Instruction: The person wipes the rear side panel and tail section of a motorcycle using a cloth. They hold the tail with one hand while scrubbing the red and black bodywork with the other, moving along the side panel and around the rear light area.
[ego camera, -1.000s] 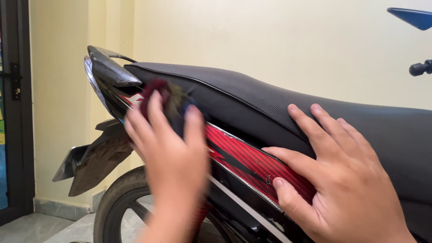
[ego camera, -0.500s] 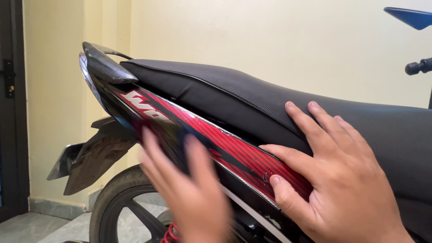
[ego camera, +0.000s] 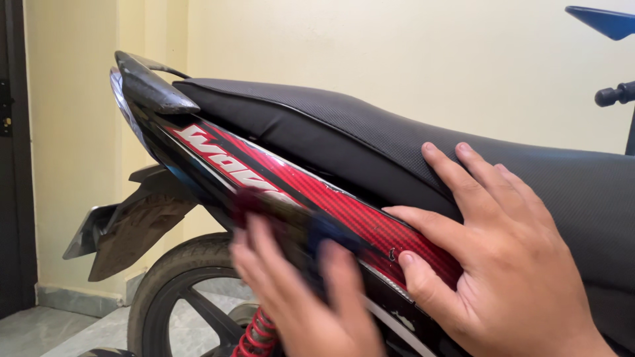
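From the head camera, one motorcycle stood side-on against a pale yellow wall (ego camera: pixel 410 59), and two bare hands worked on it. The right hand (ego camera: pixel 503 264) lay flat and spread wide, holding nothing: its four fingers rested on the single black seat (ego camera: pixel 344 129) while the thumb pressed on the red and black side panel (ego camera: pixel 264 175) just below the seat's edge. The left hand (ego camera: pixel 297 297) was blurred by motion, fingers pointing up, pressed against the lower part of that same panel; a dark cloth (ego camera: pixel 278 215), reddish and bluish at its edges, showed just above its fingertips, between fingers and panel, but whether the hand gripped it or merely pushed it flat could not be told through the blur. The panel ran from the one black tail piece (ego camera: pixel 149 82) at upper left down toward the right hand. Beneath it sat one rear wheel (ego camera: pixel 175 284) with black spokes, one black mudguard (ego camera: pixel 129 228) jutting left, and one red coil spring (ego camera: pixel 254 337) near the left wrist. At the far right edge, one blue mirror (ego camera: pixel 605 20) and one black handlebar end (ego camera: pixel 612 96) showed.
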